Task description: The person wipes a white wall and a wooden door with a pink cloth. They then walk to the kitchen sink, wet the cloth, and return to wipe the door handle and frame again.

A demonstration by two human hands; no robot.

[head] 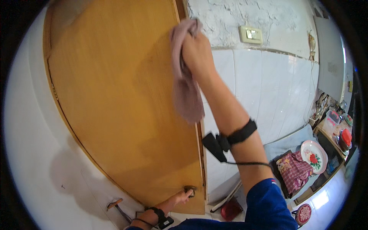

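My right hand [196,49] is raised high and grips a mauve cloth [188,100], which hangs down near the free edge of a wooden door [120,95]. The cloth lies over the upper part of the door's edge; whether it presses on the wood cannot be told. Low on the same door, my left hand [184,196] is closed on a round metal doorknob [190,189]. A black strap with a small device sits on each of my forearms.
Right of the door are a light switch [251,34] on a peeling wall and white tiles [247,74]. A red dustpan [231,209] is on the floor. Farther right stand a floral plate [314,156], a checked cloth [294,172] and a round stool [303,214]. A hammer-like tool [118,204] is at lower left.
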